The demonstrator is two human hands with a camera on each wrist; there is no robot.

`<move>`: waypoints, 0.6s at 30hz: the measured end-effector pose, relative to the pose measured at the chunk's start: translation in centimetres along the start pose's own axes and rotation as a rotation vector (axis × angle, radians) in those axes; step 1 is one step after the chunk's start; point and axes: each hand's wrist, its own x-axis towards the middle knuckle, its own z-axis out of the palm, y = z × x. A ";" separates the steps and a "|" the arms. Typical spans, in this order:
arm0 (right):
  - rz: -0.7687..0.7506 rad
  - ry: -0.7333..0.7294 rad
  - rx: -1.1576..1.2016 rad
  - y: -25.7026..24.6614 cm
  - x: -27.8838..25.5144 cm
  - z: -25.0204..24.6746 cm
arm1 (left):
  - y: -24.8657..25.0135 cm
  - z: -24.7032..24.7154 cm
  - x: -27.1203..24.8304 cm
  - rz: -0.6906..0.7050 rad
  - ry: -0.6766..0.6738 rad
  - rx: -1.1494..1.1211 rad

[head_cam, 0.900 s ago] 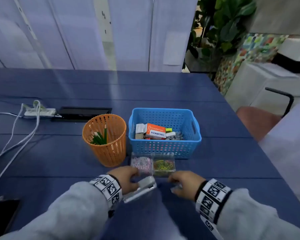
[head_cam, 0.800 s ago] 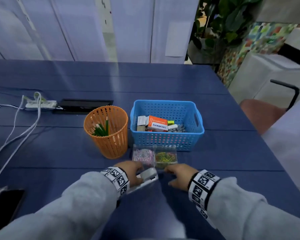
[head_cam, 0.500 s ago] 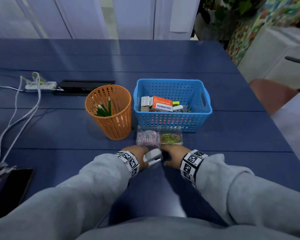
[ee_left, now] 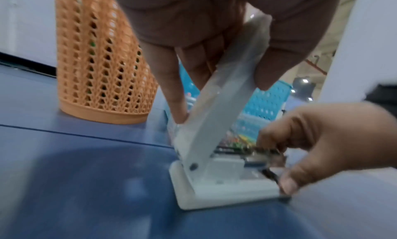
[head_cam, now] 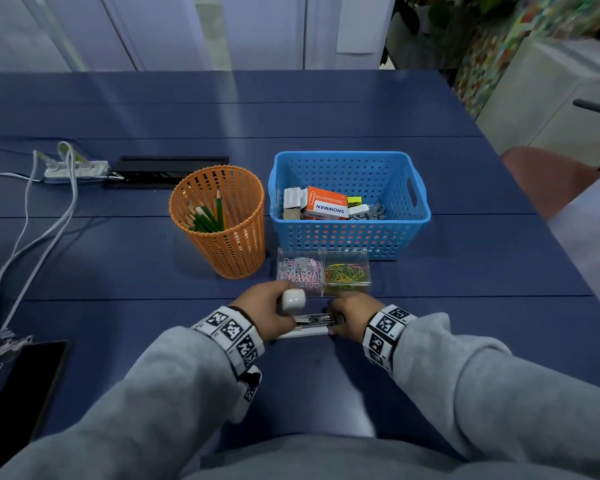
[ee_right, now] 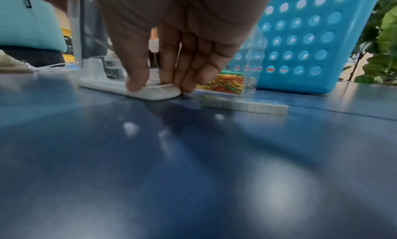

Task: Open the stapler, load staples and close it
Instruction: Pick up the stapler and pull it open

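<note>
A white stapler [head_cam: 305,332] lies on the blue table just in front of me, its base flat and its lid [ee_left: 225,93] swung up steeply on the rear hinge. My left hand [head_cam: 274,310] pinches the raised lid between thumb and fingers. My right hand [head_cam: 347,318] grips the front end of the base [ee_right: 150,91], thumb on one side and fingers on the other. The metal staple channel [ee_left: 247,151] shows between the hands. A strip of staples [ee_right: 244,105] lies loose on the table just right of the stapler.
Behind the hands stands a clear box of coloured paper clips [head_cam: 323,271]. Farther back are an orange pencil cup [head_cam: 222,220] and a blue basket [head_cam: 420,209] with small boxes. A power strip with cables [head_cam: 73,168] and a dark phone [head_cam: 25,386] lie to the left.
The stapler's lid has swung from a low tilt to nearly upright, and the base now lies flat. My right hand has closed on its front end. The head view has tipped downward.
</note>
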 end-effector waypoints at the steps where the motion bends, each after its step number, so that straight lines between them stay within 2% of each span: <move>1: 0.000 -0.001 -0.008 0.1 -0.1 0.1 | -0.3 -0.6 -0.3 0.008 0.022 -0.055; 4: 0.001 0.015 -0.003 0.3 -0.4 0.5 | -1.7 -2.2 -1.3 0.014 0.074 -0.132; 8: 0.010 0.030 0.018 0.3 -0.5 0.8 | -3.9 -3.7 -2.0 -0.029 0.114 -0.119; 18: -0.003 0.032 -0.007 0.6 -0.5 1.1 | -7.1 -3.8 -1.8 -0.264 0.065 0.154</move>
